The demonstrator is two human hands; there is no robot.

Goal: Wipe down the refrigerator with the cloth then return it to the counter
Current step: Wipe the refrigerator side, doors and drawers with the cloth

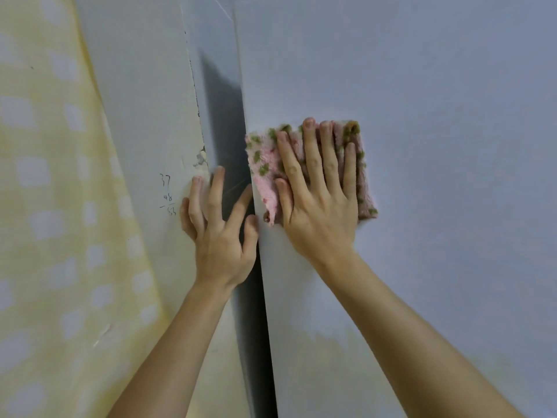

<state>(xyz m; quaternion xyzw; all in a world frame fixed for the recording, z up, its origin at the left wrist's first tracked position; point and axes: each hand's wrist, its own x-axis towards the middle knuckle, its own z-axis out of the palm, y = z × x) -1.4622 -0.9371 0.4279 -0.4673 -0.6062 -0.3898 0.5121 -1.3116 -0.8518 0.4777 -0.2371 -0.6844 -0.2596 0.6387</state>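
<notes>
Right hand (316, 206), fingers flat, presses cloth (262, 167) on refrigerator (437, 116); left hand (220, 239), spread empty, touches its edge: keep pressure even.

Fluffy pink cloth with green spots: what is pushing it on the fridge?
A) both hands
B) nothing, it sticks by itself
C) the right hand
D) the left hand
C: the right hand lies flat with straight fingers on the fluffy pink cloth with green spots, pressing it to the pale grey refrigerator panel, while the left hand is off the cloth.
</notes>
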